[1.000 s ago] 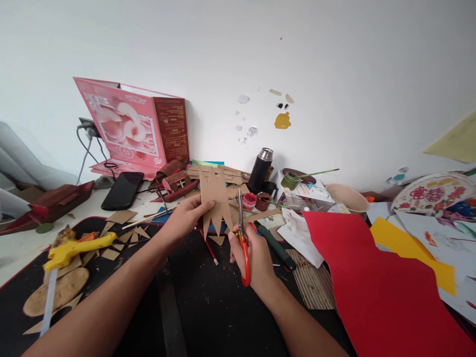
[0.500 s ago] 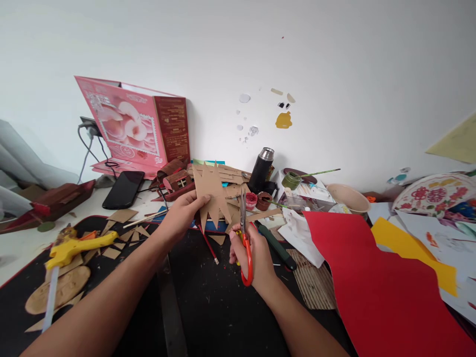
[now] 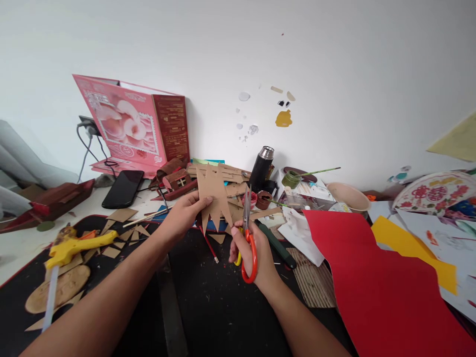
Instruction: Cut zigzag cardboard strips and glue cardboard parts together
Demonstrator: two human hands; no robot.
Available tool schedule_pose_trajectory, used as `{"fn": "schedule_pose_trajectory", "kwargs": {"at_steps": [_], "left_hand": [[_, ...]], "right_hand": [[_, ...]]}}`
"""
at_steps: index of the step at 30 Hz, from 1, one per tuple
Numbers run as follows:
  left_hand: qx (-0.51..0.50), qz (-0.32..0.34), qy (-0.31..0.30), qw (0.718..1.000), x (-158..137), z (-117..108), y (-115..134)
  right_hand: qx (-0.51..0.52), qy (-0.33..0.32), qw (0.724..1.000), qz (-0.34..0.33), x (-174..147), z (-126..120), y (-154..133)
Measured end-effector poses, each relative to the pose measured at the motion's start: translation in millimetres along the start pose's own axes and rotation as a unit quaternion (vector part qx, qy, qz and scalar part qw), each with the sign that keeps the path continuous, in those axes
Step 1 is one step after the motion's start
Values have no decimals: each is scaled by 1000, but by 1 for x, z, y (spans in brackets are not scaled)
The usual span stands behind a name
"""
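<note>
My left hand [image 3: 189,210] pinches the left side of a brown cardboard piece [image 3: 215,193] with pointed, zigzag edges at top and bottom. It is held up over the back of the work mat. Just to its right, my right hand [image 3: 255,250] grips a pair of scissors [image 3: 249,248] with red and yellow handles. Their metal blades point upward and are slightly apart at the tips. The lower right point of the cardboard comes close to my right fingers; whether they touch, I cannot tell.
A yellow glue gun [image 3: 80,245] lies at left among cardboard scraps, near a phone [image 3: 123,189]. Behind stand a black thermos [image 3: 261,168], paint jars and a pink box [image 3: 130,124]. Red paper [image 3: 386,277] covers the right side. A dark green cutter [image 3: 278,246] lies beside my right hand.
The cardboard piece has shifted slightly right and turned a little. The scissors have tilted a bit to the right, their blades showing a small gap. Both hands keep their holds.
</note>
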State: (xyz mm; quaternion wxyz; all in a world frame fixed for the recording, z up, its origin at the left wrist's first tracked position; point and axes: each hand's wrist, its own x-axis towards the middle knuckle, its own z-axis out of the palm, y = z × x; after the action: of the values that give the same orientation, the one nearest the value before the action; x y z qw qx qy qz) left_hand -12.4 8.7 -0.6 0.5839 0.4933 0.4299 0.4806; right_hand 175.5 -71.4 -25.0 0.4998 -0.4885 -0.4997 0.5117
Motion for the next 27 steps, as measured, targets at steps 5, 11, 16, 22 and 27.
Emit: {"fn": "schedule_pose_trajectory", "kwargs": {"at_steps": [5,11,16,22,27], "left_hand": [[6,-14,-15,1000,0,1,-3],[1,-10,-31,999,0,1,-6],[9,-1,-22,1000,-1,0,-6],[-7,12,5,1000,3,-2,-7],[-29,23,21,999,8,-6,-13]], "right_hand": [[4,1,1000,4,-1,0,-1],[8,-6,1000,6,-1,1,-3],[18,-12,1000,11,0,0,-1],[20,-20,999,24,-1,1,-1],[21,-14,999,21,0,0,-4]]}}
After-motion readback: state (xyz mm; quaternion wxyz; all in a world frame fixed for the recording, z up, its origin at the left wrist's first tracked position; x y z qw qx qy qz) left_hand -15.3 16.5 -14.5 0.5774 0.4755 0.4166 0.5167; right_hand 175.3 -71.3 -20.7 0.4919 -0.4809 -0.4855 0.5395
